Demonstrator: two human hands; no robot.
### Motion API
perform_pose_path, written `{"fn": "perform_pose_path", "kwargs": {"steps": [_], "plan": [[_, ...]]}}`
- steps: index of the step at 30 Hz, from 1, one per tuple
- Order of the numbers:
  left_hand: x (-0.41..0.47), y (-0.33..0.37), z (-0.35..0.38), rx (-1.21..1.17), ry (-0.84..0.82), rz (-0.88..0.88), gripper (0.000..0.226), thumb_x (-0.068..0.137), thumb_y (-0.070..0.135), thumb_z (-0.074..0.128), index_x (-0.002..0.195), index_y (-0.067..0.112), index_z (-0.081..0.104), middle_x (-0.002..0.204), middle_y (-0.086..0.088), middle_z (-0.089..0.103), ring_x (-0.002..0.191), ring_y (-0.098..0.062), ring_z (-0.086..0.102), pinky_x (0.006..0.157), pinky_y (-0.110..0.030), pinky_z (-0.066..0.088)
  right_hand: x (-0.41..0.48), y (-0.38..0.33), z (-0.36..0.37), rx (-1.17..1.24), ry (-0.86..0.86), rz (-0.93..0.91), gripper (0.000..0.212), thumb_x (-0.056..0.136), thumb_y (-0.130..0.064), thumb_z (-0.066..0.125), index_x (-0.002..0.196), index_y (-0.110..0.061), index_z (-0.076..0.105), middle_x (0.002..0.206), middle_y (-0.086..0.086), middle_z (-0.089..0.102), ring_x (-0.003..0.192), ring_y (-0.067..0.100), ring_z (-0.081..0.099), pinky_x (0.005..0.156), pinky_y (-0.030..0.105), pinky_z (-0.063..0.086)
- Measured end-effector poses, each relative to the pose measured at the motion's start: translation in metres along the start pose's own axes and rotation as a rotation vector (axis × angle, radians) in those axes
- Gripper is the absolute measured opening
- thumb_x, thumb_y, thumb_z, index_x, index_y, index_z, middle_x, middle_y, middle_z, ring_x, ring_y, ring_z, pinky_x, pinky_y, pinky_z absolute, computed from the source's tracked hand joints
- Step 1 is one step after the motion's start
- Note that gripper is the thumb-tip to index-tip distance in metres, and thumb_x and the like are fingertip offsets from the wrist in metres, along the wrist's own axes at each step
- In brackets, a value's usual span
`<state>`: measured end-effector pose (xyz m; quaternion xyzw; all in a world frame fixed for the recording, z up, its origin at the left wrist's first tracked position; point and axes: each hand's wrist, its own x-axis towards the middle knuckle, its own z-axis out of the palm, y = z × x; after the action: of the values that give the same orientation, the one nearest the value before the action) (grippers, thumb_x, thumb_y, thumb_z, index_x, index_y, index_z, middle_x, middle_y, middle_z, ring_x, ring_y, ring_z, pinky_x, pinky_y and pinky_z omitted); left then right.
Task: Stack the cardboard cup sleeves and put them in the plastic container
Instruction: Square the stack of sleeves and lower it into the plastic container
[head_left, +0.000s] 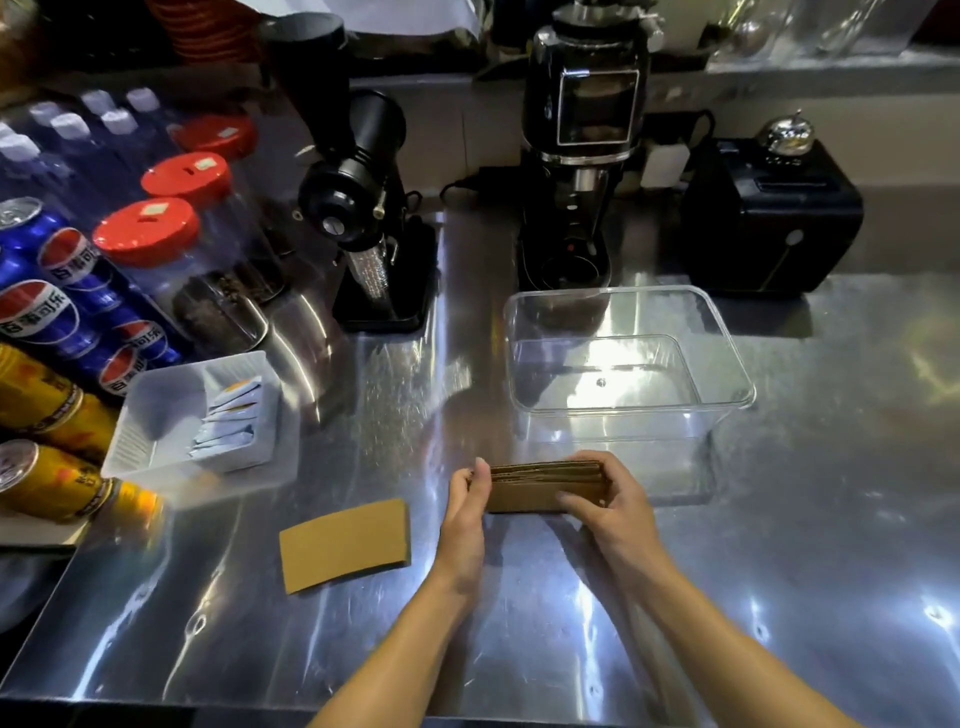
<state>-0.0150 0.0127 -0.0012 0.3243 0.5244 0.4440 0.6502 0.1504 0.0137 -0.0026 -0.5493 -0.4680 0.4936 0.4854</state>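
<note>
A stack of several brown cardboard cup sleeves (535, 491) stands on edge on the steel counter, just in front of the clear plastic container (727, 364). My left hand (470, 512) presses the stack's left end and my right hand (613, 501) wraps over its right end, so both hands hold it. One single flat sleeve (345, 543) lies apart on the counter to the left of my left hand. The container holds nothing.
A white tray (156, 415) with sachets sits at the left, beside cans (47, 312) and red-lidded jars (150, 228). Two black grinders (363, 208) (582, 156) and a black box with a bell (769, 218) stand behind the container.
</note>
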Motion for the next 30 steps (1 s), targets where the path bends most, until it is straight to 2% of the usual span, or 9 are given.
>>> {"fn": "perform_pose_path", "kwargs": {"steps": [3, 6, 9, 12, 14, 17, 19, 23, 30], "plan": [[0.0, -0.004, 0.011, -0.023, 0.043, 0.038, 0.049, 0.062, 0.076, 0.058, 0.082, 0.031, 0.061, 0.081, 0.006, 0.064, 0.087, -0.012, 0.058, 0.088, -0.04, 0.042, -0.004, 0.004, 0.003, 0.087, 0.047, 0.047, 0.029, 0.076, -0.016, 0.074, 0.098, -0.031, 0.063, 0.094, -0.003, 0.064, 0.084, -0.002, 0.061, 0.073, 0.013, 0.051], [0.003, -0.005, 0.018, -0.065, 0.131, 0.053, 0.048, 0.062, 0.073, 0.059, 0.076, 0.027, 0.058, 0.077, 0.002, 0.058, 0.083, -0.017, 0.053, 0.082, -0.039, 0.038, -0.003, 0.004, 0.012, 0.211, 0.148, 0.114, 0.005, 0.082, -0.026, 0.066, 0.086, -0.029, 0.068, 0.078, -0.013, 0.066, 0.078, 0.002, 0.06, 0.076, 0.031, 0.051], [0.007, -0.008, 0.023, -0.015, 0.228, 0.09, 0.032, 0.074, 0.058, 0.057, 0.066, 0.026, 0.059, 0.068, 0.006, 0.058, 0.075, -0.016, 0.052, 0.077, -0.039, 0.039, 0.001, 0.006, 0.016, 0.195, 0.261, 0.137, 0.018, 0.088, -0.029, 0.058, 0.075, -0.027, 0.069, 0.067, -0.014, 0.066, 0.071, 0.004, 0.06, 0.072, 0.028, 0.045], [0.011, -0.011, 0.025, 0.025, 0.257, 0.134, 0.024, 0.082, 0.039, 0.056, 0.065, 0.023, 0.064, 0.067, 0.008, 0.063, 0.073, -0.014, 0.055, 0.076, -0.04, 0.042, 0.003, 0.011, 0.017, 0.188, 0.286, 0.14, 0.016, 0.088, -0.032, 0.055, 0.08, -0.032, 0.069, 0.078, -0.005, 0.069, 0.081, 0.016, 0.063, 0.078, 0.034, 0.05], [0.012, -0.012, 0.026, 0.012, 0.258, 0.139, 0.018, 0.079, 0.039, 0.056, 0.075, 0.025, 0.067, 0.08, 0.005, 0.067, 0.082, -0.015, 0.059, 0.082, -0.041, 0.045, 0.004, 0.015, 0.015, 0.189, 0.274, 0.14, 0.014, 0.089, -0.032, 0.055, 0.086, -0.037, 0.067, 0.087, 0.002, 0.07, 0.087, 0.018, 0.065, 0.081, 0.033, 0.051], [0.013, -0.013, 0.028, -0.011, 0.259, 0.149, 0.027, 0.08, 0.039, 0.055, 0.103, 0.028, 0.064, 0.111, -0.003, 0.066, 0.107, -0.018, 0.059, 0.097, -0.043, 0.046, 0.007, 0.018, 0.016, 0.201, 0.284, 0.133, 0.014, 0.091, -0.03, 0.053, 0.09, -0.038, 0.065, 0.089, 0.002, 0.069, 0.088, 0.017, 0.064, 0.078, 0.028, 0.051], [0.014, -0.011, 0.034, -0.043, 0.25, 0.152, 0.028, 0.084, 0.037, 0.054, 0.109, 0.025, 0.062, 0.115, -0.006, 0.065, 0.11, -0.02, 0.058, 0.098, -0.043, 0.045, 0.009, 0.018, 0.019, 0.209, 0.334, 0.133, 0.013, 0.092, -0.03, 0.051, 0.088, -0.033, 0.064, 0.084, -0.001, 0.065, 0.083, 0.016, 0.061, 0.073, 0.024, 0.049], [0.017, -0.004, 0.044, -0.076, 0.294, 0.172, 0.018, 0.085, 0.034, 0.054, 0.087, 0.025, 0.07, 0.083, -0.001, 0.066, 0.087, -0.021, 0.059, 0.083, -0.04, 0.045, 0.013, 0.013, 0.02, 0.176, 0.417, 0.09, 0.016, 0.09, -0.024, 0.056, 0.077, -0.029, 0.064, 0.072, -0.008, 0.06, 0.072, 0.009, 0.055, 0.061, 0.011, 0.046], [0.016, -0.008, 0.048, -0.068, 0.345, 0.149, 0.025, 0.09, 0.018, 0.049, 0.082, 0.022, 0.071, 0.069, 0.001, 0.069, 0.081, -0.021, 0.061, 0.077, -0.032, 0.047, 0.016, 0.015, 0.01, 0.282, 0.351, 0.143, 0.02, 0.091, -0.015, 0.049, 0.081, -0.024, 0.063, 0.07, 0.006, 0.058, 0.074, 0.022, 0.054, 0.076, 0.039, 0.044]]}}
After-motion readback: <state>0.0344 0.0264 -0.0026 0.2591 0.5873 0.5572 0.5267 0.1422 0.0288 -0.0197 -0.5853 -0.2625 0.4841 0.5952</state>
